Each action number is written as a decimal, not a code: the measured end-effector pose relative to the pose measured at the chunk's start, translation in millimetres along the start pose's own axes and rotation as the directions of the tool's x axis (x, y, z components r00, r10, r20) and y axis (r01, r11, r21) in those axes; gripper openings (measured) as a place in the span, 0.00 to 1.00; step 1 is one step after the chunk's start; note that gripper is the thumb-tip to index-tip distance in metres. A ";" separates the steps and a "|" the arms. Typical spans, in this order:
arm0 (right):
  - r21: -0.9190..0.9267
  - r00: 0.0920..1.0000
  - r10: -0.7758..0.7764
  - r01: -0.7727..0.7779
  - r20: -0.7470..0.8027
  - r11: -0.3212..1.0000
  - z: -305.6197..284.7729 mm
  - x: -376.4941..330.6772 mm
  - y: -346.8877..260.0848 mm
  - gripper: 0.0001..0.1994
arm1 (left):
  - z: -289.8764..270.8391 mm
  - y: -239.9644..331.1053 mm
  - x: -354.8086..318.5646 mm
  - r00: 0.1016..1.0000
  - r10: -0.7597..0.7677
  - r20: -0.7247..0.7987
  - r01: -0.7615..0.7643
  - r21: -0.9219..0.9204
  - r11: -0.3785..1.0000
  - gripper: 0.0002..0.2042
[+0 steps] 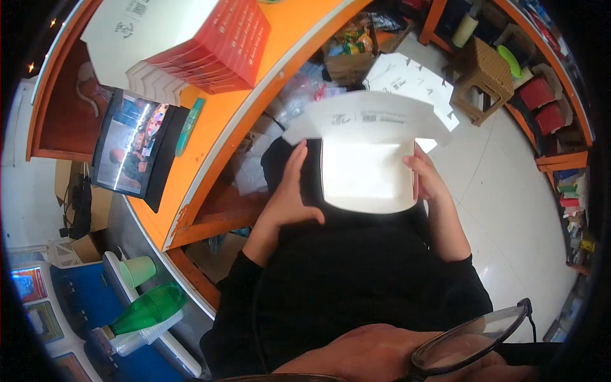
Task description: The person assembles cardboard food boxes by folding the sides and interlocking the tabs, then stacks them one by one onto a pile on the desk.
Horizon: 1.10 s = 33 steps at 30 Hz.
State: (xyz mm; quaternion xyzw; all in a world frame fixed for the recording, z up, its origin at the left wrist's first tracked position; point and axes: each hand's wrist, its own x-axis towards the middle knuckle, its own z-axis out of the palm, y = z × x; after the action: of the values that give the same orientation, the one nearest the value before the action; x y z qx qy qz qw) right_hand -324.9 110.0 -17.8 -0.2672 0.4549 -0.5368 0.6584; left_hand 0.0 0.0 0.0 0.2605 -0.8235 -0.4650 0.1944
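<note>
A: Head view. What do the two hands hold?

B: A white cardboard box (368,172), partly folded, over the person's lap. The left hand (289,194) lies flat along the box's left wall, fingers straight and together, thumb pointing towards the box's lower edge. The right hand (425,178) curls round the right wall, fingers clamped on its edge.

A: How does the box sit?

B: Open side up. Its wide top flap (369,116) spreads away from the person, with small dark print on it.

A: What lies beyond the box?

B: More flat white box blanks (407,76) on the floor, just behind the flap. A woven stool (485,77) stands to their right.

A: And to the left?

B: An orange counter (289,44) curves across the view. On it sit a stack of red-and-white flat boxes (184,44), a teal pen (189,126) and a phone (130,149) with a lit screen. Lower left, a green cup (139,270) and a green plastic bottle (147,311) lying on its side.

A: Anything at the lower edge?

B: Spectacles (468,344), close to the camera.
</note>
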 end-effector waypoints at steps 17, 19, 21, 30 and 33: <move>-0.449 0.820 -0.506 0.570 0.265 0.688 74.0 6.6 -81.3 0.58 | -14.5 41.2 33.0 0.904 0.377 -0.202 -0.392 -0.041 0.919 0.62; -0.500 0.773 -0.546 0.629 0.322 0.596 80.1 14.1 -108.3 0.51 | -29.1 52.4 43.7 0.861 0.441 -0.253 -0.434 0.089 0.897 0.62; -0.676 0.483 -0.817 0.719 0.315 0.164 89.5 26.1 -136.5 0.47 | -44.0 71.2 56.3 0.816 0.502 -0.287 -0.455 0.217 0.864 0.62; -0.666 0.653 -0.288 0.453 0.700 -0.592 254.0 1.5 -217.1 0.23 | -115.4 127.1 105.9 0.307 0.814 -0.494 -0.335 0.744 0.578 0.58; -0.596 0.376 -0.491 0.674 0.786 -0.437 266.7 15.7 -257.7 0.15 | -169.7 138.9 98.1 0.156 0.885 -0.439 -0.219 0.858 0.464 0.42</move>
State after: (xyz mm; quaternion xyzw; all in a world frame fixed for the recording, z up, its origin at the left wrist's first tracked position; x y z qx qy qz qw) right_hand -208.0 -13.7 312.0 -0.8532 0.3886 -0.3361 -0.0899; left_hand -16.4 -112.6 211.5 0.1486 -0.7226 0.1606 0.6557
